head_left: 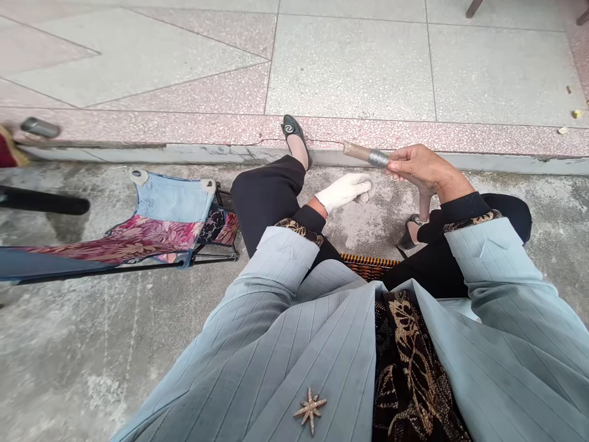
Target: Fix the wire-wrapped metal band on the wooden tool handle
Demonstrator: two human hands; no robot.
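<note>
My right hand (416, 169), bare, grips a brown tube (356, 151) at its end, with a band of silver wire coils (378, 158) showing just past my fingers. My left hand (343, 191) wears a white glove and hangs low between my knees, over the concrete ground (294, 190). A small pale lump (365, 197) shows at its fingertips. I cannot tell whether the glove holds it or only rests against it. The two hands are apart, with the tube's tip pointing left above the glove.
A low folding seat (151, 224) of patchwork denim and floral cloth stands to my left, beside a black rod (41, 199). A raised terrazzo step edge (294, 132) runs across ahead, past my black shoe (292, 130). Small yellow scraps (577, 113) lie on the tiles at right.
</note>
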